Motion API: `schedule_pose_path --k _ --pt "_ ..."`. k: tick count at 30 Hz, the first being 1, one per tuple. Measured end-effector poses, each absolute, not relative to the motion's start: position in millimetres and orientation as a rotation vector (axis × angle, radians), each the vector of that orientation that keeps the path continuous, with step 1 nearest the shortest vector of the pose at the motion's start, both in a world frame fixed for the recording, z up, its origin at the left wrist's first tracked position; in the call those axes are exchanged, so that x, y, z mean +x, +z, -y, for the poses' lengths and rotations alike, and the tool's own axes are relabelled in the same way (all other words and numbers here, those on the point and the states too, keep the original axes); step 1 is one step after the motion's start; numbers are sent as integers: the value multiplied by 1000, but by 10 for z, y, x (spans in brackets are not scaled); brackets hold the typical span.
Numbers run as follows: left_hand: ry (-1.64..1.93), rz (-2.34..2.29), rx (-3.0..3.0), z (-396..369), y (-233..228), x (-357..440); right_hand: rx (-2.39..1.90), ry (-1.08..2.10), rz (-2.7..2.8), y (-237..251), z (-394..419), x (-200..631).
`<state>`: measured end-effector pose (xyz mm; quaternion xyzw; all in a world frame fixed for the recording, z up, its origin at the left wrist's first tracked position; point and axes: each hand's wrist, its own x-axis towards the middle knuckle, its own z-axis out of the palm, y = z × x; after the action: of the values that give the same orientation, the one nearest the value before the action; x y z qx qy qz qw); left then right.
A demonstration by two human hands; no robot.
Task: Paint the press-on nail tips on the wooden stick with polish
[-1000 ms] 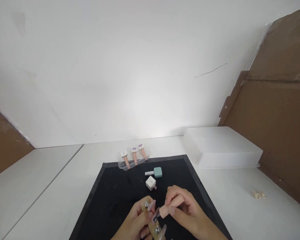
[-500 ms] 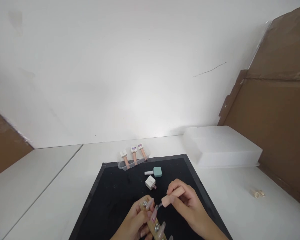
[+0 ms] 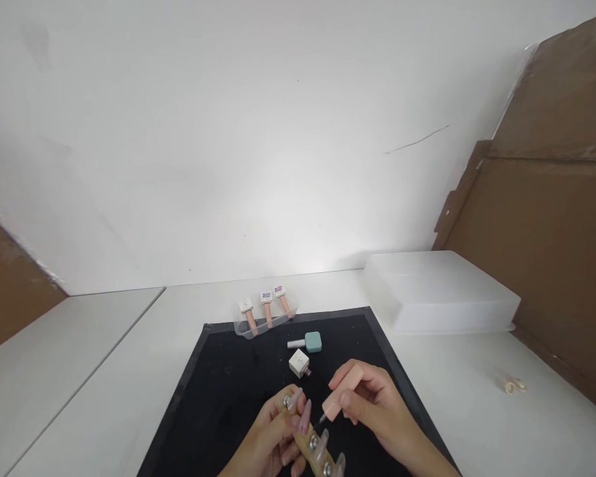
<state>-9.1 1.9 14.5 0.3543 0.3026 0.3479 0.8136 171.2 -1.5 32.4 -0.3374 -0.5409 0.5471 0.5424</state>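
My left hand (image 3: 268, 442) grips a wooden strip (image 3: 308, 442) that carries metal studs and several long false nail tips, held low over a black mat (image 3: 223, 391). My right hand (image 3: 370, 401) pinches a peach polish-brush cap (image 3: 342, 392), its thin brush pointing down-left at a tip on the strip. A white square polish bottle (image 3: 299, 362) stands open on the mat just beyond the hands. A teal bottle (image 3: 309, 342) lies on its side behind it.
A clear tray (image 3: 258, 326) with three peach-capped bottles sits at the mat's far edge. A translucent plastic box (image 3: 440, 291) stands at the right by brown cardboard panels (image 3: 556, 225). Small pale rings (image 3: 511, 385) lie on the white table (image 3: 89, 371).
The brush has moved down along the strip from an upper tip to one lower down. The strip has shifted slightly, showing more nail tips at the bottom edge.
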Motion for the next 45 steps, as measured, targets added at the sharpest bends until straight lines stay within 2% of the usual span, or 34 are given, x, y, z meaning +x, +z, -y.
schedule_pose_path --k 5,12,22,29,35,40,45 --pt "740 -630 766 -28 144 -82 -846 1167 1431 332 39 1699" --pt "724 -627 796 -41 122 -72 -845 1264 1395 332 61 1654" --pt "703 -614 806 -21 56 -82 -973 1042 1384 308 18 1666" --pt "712 -645 798 -29 84 -82 -844 1111 1345 275 24 1692" --pt "694 -626 764 -28 125 -73 -917 1087 1425 268 43 1659" --pt "680 -630 650 22 129 -77 -930 1085 1282 248 6 1660" --pt "675 -683 484 31 160 -94 -862 1207 1195 251 23 1668"
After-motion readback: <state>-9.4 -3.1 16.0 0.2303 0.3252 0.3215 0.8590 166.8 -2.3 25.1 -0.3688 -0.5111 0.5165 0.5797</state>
